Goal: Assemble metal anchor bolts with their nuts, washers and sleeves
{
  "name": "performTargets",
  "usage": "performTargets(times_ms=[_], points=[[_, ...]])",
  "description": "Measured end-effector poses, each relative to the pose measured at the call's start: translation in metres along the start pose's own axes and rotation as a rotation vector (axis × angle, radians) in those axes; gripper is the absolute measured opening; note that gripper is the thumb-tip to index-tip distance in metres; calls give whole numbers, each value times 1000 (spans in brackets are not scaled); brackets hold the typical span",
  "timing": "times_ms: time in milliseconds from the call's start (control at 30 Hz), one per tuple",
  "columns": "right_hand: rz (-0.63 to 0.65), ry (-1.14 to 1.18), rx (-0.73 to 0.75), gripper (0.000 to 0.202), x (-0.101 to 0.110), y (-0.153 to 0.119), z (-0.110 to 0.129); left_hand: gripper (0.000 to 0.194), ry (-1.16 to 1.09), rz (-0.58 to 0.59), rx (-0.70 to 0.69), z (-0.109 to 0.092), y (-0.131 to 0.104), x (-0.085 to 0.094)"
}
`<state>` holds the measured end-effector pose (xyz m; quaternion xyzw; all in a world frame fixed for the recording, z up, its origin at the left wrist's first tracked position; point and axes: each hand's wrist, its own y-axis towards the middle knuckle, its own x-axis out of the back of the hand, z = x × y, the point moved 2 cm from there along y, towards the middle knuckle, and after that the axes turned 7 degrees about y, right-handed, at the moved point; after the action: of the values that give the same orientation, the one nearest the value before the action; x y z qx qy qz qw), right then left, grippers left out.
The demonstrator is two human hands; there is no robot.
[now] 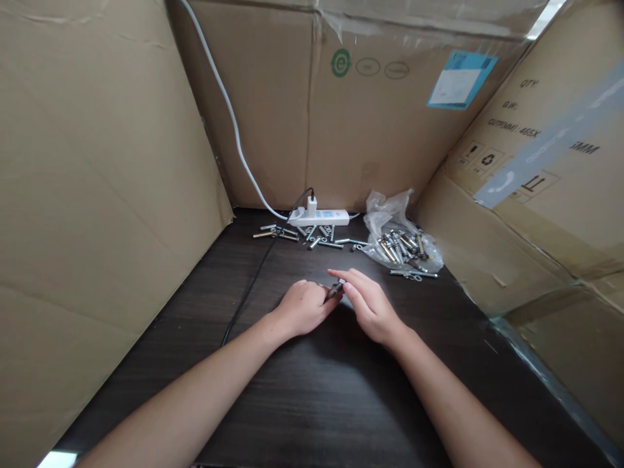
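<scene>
My left hand [306,307] is closed around a metal expansion bolt [335,289], its nut end poking out past the thumb and forefinger. Over that end reaches my right hand [368,305], with the thumb and fingers touching the nut [342,282]. The fingers of the right hand are fairly straight, and the forefinger passes beyond the nut. Most of the bolt's shank is hidden in the left hand. Both hands are just above the dark wooden table [312,396].
Loose bolts, sleeves and washers [315,242] lie behind the hands. A clear plastic bag [387,218] holds several more bolts [403,247] at right. A white power strip [322,217] with a black cable [258,273] stands at the back. Cardboard walls [263,97] enclose three sides.
</scene>
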<state>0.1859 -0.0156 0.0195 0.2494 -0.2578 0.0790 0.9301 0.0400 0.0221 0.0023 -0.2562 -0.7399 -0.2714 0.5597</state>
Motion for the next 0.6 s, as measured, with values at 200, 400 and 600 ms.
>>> performTargets(times_ms=[200, 400, 600], points=[[-89, -2, 45, 32, 1, 1, 1, 57, -56, 7, 48, 0, 1, 1], [-125, 7, 53, 28, 0, 1, 4, 58, -102, -2, 49, 2, 0, 1], [-134, -3, 40, 23, 1, 1, 3, 61, -117, -7, 48, 2, 0, 1]])
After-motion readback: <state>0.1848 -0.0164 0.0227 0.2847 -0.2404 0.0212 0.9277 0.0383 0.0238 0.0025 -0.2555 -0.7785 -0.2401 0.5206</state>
